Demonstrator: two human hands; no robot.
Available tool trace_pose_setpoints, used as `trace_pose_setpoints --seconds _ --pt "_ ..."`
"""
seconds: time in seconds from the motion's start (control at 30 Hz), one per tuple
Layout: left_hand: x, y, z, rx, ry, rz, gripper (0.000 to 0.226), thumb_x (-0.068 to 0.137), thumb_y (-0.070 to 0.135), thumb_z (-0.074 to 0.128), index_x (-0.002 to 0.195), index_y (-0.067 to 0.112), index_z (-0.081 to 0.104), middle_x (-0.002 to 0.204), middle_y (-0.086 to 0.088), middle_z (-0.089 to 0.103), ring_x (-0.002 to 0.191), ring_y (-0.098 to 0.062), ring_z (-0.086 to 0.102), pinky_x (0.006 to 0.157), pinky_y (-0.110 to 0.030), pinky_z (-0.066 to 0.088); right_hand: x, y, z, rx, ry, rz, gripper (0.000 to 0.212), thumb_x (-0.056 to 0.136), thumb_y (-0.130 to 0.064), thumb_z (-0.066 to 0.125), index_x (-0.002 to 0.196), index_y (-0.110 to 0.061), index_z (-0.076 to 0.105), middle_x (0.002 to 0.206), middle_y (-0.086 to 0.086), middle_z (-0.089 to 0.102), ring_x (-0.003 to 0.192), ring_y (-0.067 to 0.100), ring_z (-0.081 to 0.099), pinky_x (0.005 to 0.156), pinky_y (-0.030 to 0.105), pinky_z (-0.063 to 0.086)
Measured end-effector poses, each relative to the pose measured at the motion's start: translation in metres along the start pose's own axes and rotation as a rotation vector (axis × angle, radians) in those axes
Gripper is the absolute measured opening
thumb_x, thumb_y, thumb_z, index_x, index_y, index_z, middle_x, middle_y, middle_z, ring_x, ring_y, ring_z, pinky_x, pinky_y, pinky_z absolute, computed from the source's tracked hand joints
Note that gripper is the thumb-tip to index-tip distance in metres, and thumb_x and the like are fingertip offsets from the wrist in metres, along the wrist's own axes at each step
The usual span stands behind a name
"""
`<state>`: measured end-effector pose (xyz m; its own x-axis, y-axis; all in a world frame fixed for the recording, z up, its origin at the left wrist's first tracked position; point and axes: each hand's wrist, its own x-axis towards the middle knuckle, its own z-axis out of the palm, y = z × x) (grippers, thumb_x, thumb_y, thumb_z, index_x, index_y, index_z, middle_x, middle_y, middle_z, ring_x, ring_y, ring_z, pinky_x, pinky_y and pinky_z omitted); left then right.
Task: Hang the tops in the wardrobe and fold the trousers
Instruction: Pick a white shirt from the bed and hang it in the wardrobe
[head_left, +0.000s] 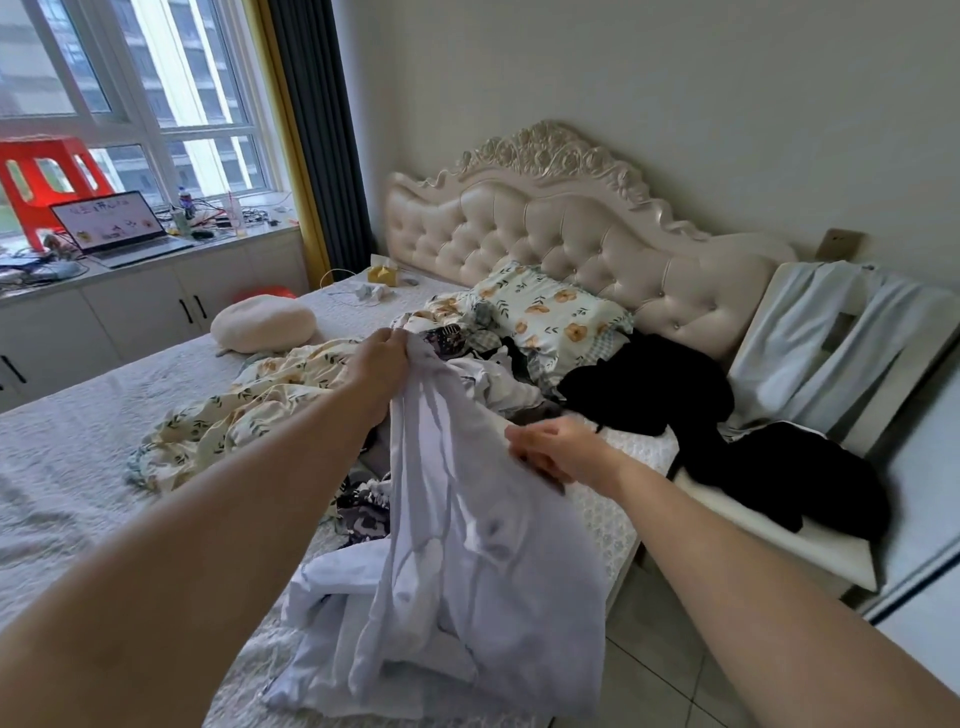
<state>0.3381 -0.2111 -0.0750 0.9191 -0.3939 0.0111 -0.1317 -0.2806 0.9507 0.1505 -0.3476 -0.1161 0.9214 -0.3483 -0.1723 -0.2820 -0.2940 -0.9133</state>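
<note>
Over the bed (78, 415), pale garment (467, 545) in both hands (382, 364).

Pale lilac garment (467, 519): thin, soft matt cloth w/ creases. Bed cover (78, 441): white quilted fabric, rough-textured. Headboard (561, 234): cream tufted upholstery w/ slight sheen, carved glossy trim on top. Pillow (556, 306): matt floral-print cloth. Red stool (47, 176): shiny plastic. Floor (654, 670): smooth tile.

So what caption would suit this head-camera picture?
Both hands, left hand and right hand, lift a pale lilac garment from the clothes-strewn bed.
</note>
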Motion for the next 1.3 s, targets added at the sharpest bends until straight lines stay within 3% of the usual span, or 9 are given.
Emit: trace_pose_setpoints --seconds 0.07,0.17,0.3,0.4,0.5,0.63,0.9,1.03,1.3 --pt "-0.008 0.006 0.001 0.088 -0.028 0.148 0.023 0.101 0.024 0.038 0.094 0.011 0.056 0.086 -0.010 0.058 0.081 -0.021 0.051 0.073 -0.031 0.040 -0.002 0.002 0.009 -0.071 -0.101 0.091 0.044 0.092 -0.046 0.051 0.068 -0.014 0.069 0.053 -0.004 0.046 0.040 0.005 0.036 0.041 0.015 0.027" --pt "-0.019 0.013 0.003 0.216 -0.087 0.397 0.021 0.102 0.019 0.037 0.088 0.012 0.051 0.072 0.002 0.048 0.064 -0.010 0.042 0.057 -0.024 0.033 0.012 0.008 0.015 -0.274 0.102 0.086 0.034 0.092 -0.041 0.053 0.077 -0.015 0.069 0.069 -0.002 0.059 0.061 0.009 0.052 0.059 0.023 0.042" --pt "-0.027 0.020 0.003 0.138 -0.196 0.536 0.026 0.101 0.010 0.039 0.081 0.021 0.050 0.071 0.007 0.046 0.063 -0.004 0.040 0.059 -0.018 0.033 0.024 0.007 0.019 -0.286 0.178 -0.001 0.037 0.091 -0.030 0.057 0.126 -0.018 0.055 0.112 0.003 0.052 0.104 0.017 0.052 0.088 0.026 0.040" --pt "-0.030 0.020 0.002 0.016 -0.236 0.503 0.030 0.101 0.008 0.038 0.077 0.023 0.049 0.072 0.003 0.045 0.066 -0.008 0.038 0.062 -0.024 0.031 0.032 0.003 0.032 -0.387 0.122 -0.039 0.050 0.090 -0.036 0.058 0.137 -0.022 0.046 0.131 0.006 0.043 0.120 0.024 0.045 0.105 0.035 0.036" --pt "-0.030 0.016 -0.004 -0.096 -0.187 0.439 0.031 0.102 0.009 0.037 0.074 0.018 0.048 0.071 0.001 0.043 0.066 -0.010 0.037 0.062 -0.026 0.030 0.039 0.009 0.042 -0.408 0.031 0.013 0.028 0.090 -0.036 0.059 0.109 -0.015 0.064 0.114 0.006 0.059 0.109 0.023 0.054 0.094 0.035 0.043" --pt "-0.024 0.008 -0.019 -0.077 -0.058 0.365 0.033 0.102 0.011 0.037 0.073 0.021 0.049 0.068 0.001 0.043 0.064 -0.012 0.037 0.059 -0.026 0.029 0.036 0.011 0.038 -0.336 0.036 0.038 0.030 0.093 -0.025 0.056 0.066 -0.022 0.043 0.069 -0.006 0.048 0.070 0.011 0.046 0.058 0.023 0.034" --pt "-0.008 -0.021 -0.040 0.226 0.095 0.182 0.023 0.102 0.023 0.039 0.098 0.017 0.061 0.090 -0.008 0.055 0.083 -0.022 0.047 0.069 -0.028 0.033 0.019 -0.027 0.008 -0.399 0.758 -0.420 0.014 0.096 -0.016 0.046 0.093 -0.004 0.050 0.078 0.010 0.057 0.067 0.026 0.049 0.055 0.033 0.029" --pt "-0.005 -0.029 -0.037 0.371 0.086 0.143 0.030 0.101 0.022 0.040 0.110 0.007 0.064 0.103 -0.015 0.061 0.089 -0.025 0.051 0.070 -0.027 0.032 0.022 -0.015 0.000 -0.613 0.606 -0.360 0.008 0.090 -0.008 0.052 0.095 -0.002 0.054 0.088 0.013 0.061 0.078 0.031 0.057 0.059 0.030 0.029" --pt "-0.027 -0.012 -0.003 0.459 0.026 0.250 0.024 0.099 0.017 0.039 0.087 0.015 0.060 0.081 -0.003 0.056 0.073 -0.019 0.048 0.060 -0.030 0.033 0.020 -0.021 0.021 -0.603 0.435 -0.497 0.003 0.086 -0.005 0.059 0.086 -0.002 0.058 0.084 0.010 0.060 0.076 0.025 0.055 0.063 0.025 0.031"
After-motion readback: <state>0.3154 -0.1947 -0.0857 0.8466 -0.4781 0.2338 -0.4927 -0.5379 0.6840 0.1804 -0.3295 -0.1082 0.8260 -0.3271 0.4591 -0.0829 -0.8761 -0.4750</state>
